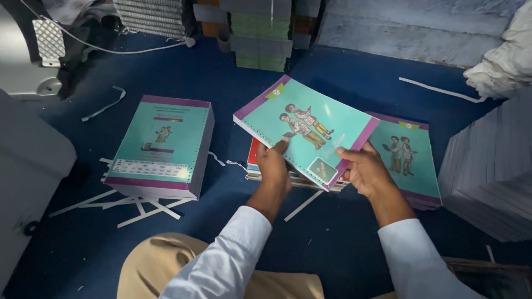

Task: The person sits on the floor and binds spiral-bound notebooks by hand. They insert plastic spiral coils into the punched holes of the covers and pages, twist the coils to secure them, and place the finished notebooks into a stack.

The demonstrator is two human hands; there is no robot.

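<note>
I hold a thin teal booklet (310,124) with purple borders and a drawing of two children on its cover, tilted above the floor. My left hand (273,166) grips its near edge, thumb on the cover. My right hand (366,169) grips its lower right corner. Under the booklet lies a low stack of the same booklets (407,158), one cover showing to the right. A red-edged booklet (253,155) peeks out at the stack's left.
A tall stack of teal booklets (163,147) stands at left on the blue carpet (343,232), with white paper strips (138,207) around it. Grey paper stacks (490,171) rise at right, more stacks (260,33) at the back. A grey machine (27,160) is at left.
</note>
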